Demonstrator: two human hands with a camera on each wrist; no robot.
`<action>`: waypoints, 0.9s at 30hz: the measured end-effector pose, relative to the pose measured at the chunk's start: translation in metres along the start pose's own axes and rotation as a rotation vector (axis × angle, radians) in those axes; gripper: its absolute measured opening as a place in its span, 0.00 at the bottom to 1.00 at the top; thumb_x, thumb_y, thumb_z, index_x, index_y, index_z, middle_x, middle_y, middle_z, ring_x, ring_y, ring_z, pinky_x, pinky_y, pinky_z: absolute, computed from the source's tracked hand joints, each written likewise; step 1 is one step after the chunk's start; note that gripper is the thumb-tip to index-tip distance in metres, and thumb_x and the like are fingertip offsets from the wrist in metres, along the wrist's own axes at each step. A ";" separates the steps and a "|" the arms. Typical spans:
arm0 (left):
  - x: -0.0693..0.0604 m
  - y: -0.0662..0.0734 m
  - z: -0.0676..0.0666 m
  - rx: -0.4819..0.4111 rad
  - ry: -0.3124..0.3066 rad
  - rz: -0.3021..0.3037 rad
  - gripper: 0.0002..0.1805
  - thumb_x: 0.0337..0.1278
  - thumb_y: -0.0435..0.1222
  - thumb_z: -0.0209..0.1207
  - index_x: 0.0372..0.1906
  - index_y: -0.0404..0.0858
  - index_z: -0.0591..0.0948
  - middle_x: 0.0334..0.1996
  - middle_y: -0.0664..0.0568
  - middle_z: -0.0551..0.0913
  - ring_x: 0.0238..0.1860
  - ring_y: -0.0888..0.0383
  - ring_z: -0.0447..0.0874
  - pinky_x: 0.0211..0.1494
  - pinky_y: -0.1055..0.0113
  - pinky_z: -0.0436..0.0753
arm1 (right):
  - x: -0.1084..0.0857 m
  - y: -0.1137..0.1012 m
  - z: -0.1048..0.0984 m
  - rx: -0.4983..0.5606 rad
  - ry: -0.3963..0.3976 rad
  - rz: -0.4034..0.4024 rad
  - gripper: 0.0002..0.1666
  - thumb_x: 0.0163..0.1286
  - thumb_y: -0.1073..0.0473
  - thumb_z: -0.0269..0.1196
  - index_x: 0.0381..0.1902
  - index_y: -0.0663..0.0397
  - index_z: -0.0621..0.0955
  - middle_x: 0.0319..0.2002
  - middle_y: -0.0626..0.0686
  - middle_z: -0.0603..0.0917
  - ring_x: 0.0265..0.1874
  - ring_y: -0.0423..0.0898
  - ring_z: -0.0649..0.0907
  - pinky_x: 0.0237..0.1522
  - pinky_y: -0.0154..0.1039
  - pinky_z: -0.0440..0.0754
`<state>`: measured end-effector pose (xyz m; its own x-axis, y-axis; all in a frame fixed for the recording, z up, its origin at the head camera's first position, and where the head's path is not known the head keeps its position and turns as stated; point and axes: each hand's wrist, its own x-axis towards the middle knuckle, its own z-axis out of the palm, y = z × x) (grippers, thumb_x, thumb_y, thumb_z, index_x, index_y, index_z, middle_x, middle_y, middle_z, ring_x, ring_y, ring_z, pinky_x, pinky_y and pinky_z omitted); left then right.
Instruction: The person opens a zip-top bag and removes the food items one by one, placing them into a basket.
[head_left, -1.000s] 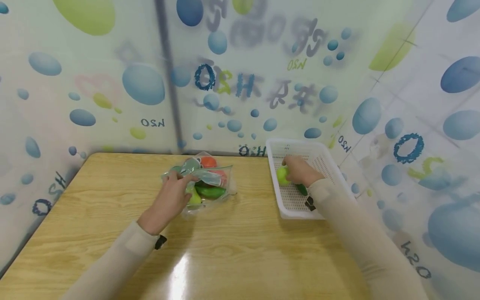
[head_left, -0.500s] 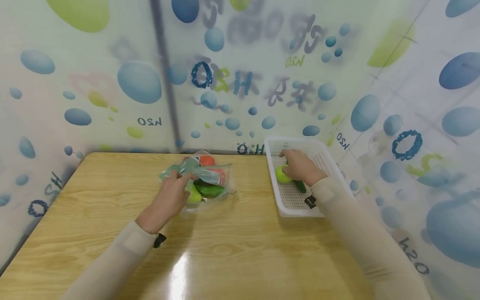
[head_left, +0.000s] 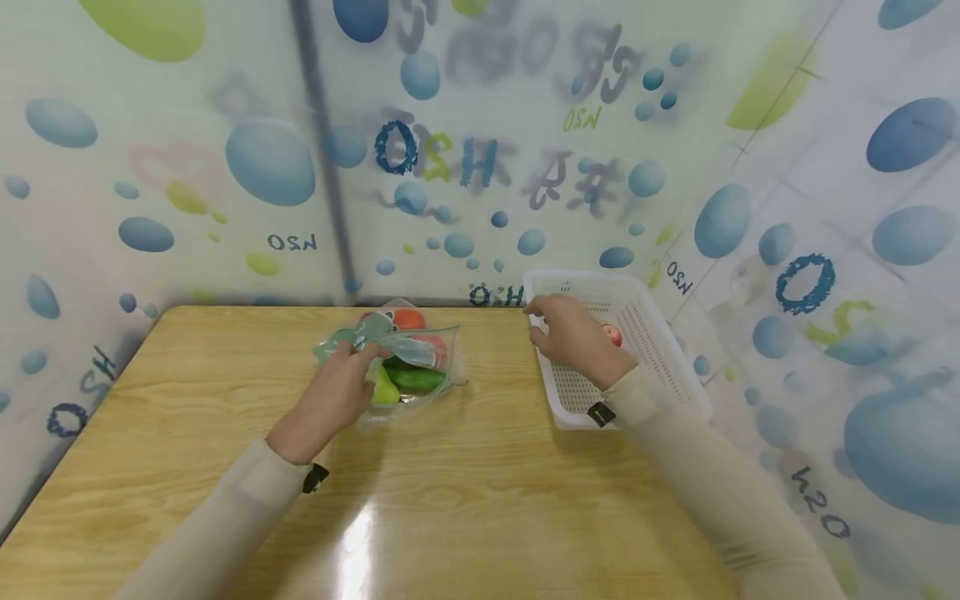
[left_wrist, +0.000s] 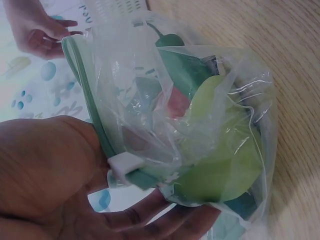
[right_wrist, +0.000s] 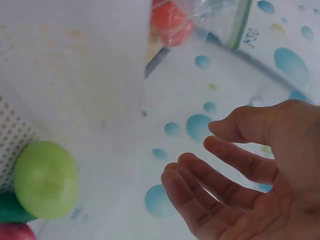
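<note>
Head view. Worktop (head_left: 480, 500), one: pale wood grain, a bright streak of glare toward the near side. Walls (head_left: 262, 75): white, printed with blue and green spots and "H2O" lettering, partly mirrored; a dark vertical strip on the back one. Bag (head_left: 408, 350), one: clear, green zip edge, lying left of centre near the worktop's back edge. Inside it I count a light green pear-shaped item (head_left: 386, 390), a long green vegetable (head_left: 416, 379) and red-orange items (head_left: 408, 318). Left hand (head_left: 330, 400): fingers pinching the bag's opening. Basket (head_left: 552, 387), one: white, perforated, well apart to the right of the bag; a red fruit (head_left: 612, 334) lies inside. Right hand (head_left: 576, 340): over the basket's left rim. Against the earlier frame, I note the right hand shifted left from above the basket's interior, the red fruit come into sight, and the left hand still at the bag.

Left wrist view. The pear-shaped item sits foremost behind the film; a white zip slider (left_wrist: 125, 162) is beside the left hand, whose fingers reach under the bag.

Right wrist view. Green round fruit (right_wrist: 46, 180), one, in the basket. Right hand: fingers spaced and loosely bent, grasping nothing, apart from the basket wall.
</note>
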<state>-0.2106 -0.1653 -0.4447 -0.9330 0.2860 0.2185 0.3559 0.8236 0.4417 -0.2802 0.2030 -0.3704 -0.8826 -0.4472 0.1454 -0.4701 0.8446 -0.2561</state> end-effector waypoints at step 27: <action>0.001 0.005 -0.005 0.039 0.006 0.010 0.28 0.58 0.15 0.66 0.65 0.28 0.89 0.53 0.31 0.94 0.43 0.42 0.85 0.44 0.46 0.89 | 0.015 -0.126 0.077 0.013 0.038 -0.469 0.08 0.85 0.68 0.68 0.56 0.62 0.90 0.56 0.58 0.95 0.58 0.52 0.95 0.60 0.39 0.95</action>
<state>-0.2095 -0.1629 -0.4378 -0.9292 0.2911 0.2277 0.3623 0.8393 0.4054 -0.2345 0.0676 -0.4095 -0.5736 -0.7688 0.2828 -0.8187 0.5496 -0.1663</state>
